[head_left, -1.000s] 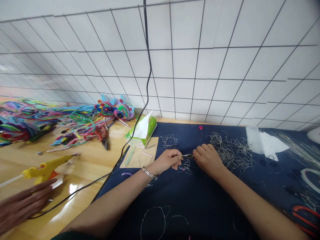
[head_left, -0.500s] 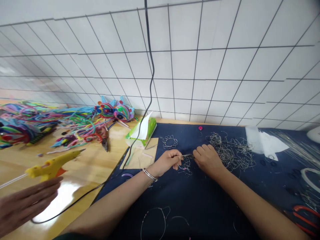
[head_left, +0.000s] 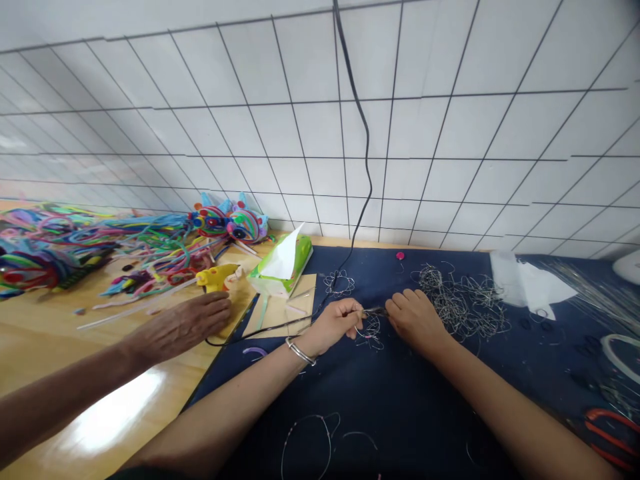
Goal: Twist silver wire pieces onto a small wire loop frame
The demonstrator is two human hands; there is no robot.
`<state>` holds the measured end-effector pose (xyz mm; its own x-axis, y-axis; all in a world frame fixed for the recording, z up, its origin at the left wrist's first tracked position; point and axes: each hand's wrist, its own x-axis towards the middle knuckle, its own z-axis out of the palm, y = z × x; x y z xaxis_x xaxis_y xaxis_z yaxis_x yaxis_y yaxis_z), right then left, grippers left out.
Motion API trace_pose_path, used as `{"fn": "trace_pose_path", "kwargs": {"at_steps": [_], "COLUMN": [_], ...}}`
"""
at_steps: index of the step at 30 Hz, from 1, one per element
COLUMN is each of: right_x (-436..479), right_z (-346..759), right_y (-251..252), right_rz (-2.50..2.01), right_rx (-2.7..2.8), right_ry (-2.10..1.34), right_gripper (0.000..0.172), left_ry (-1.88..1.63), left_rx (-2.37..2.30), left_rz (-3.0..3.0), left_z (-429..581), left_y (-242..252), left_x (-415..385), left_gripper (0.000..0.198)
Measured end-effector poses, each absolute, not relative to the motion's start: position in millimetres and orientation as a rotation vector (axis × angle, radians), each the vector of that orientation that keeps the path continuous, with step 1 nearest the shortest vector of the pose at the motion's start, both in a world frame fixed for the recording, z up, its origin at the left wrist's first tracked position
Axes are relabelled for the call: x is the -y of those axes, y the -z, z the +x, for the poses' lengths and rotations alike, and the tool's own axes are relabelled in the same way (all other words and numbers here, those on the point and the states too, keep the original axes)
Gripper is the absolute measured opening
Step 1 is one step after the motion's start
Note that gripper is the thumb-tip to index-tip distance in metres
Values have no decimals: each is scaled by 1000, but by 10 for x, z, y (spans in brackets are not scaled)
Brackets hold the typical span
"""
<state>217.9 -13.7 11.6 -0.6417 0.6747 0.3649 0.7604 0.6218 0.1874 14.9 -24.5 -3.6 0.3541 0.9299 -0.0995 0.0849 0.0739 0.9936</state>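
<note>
Wire piece (head_left: 370, 331), a small looped bit of thin silver wire, sits on the navy mat (head_left: 400, 413) just left of the wire heap (head_left: 463, 303), right between the two hands.

Head view, the only one. The left hand (head_left: 334, 325) lies on the far side of the wire piece from the heap, thumb and forefinger pinched shut on the top of it. The right hand (head_left: 415, 319) sits against the heap's near-left edge, fingers curled closed around a thin dark tool (head_left: 376, 311). Its handles are hidden in the fist, so I cannot tell what kind it is. The tool's long axis runs sideways, pointing away from the heap, with its tip meeting the left fingertips just above the loops. So the wire piece lies just below and between both sets of fingertips, neither hand clearly nearer.

Further from the heap, past a tissue pack (head_left: 283, 267), another person's hand (head_left: 183, 325) rests flat on the wooden table (head_left: 60, 373), fingertips near a yellow glue gun (head_left: 217, 277). A black cable (head_left: 360, 167) drops from above and trails toward that hand.
</note>
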Motion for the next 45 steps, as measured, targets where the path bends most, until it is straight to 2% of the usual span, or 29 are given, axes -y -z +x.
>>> {"fn": "trace_pose_path", "kwargs": {"at_steps": [27, 45], "right_x": [219, 190], "right_z": [2066, 2101], "right_y": [-148, -134], "right_rz": [-1280, -1283], "right_rx": [2447, 2493], "right_ry": [441, 332], "right_gripper": [16, 12], "left_ry": [-1044, -1006], "left_rx": [-1109, -1149], "left_rz": [1370, 1445], "left_z": [250, 239], "left_y": [9, 23], "left_x": [366, 363], "left_gripper": [20, 15]}}
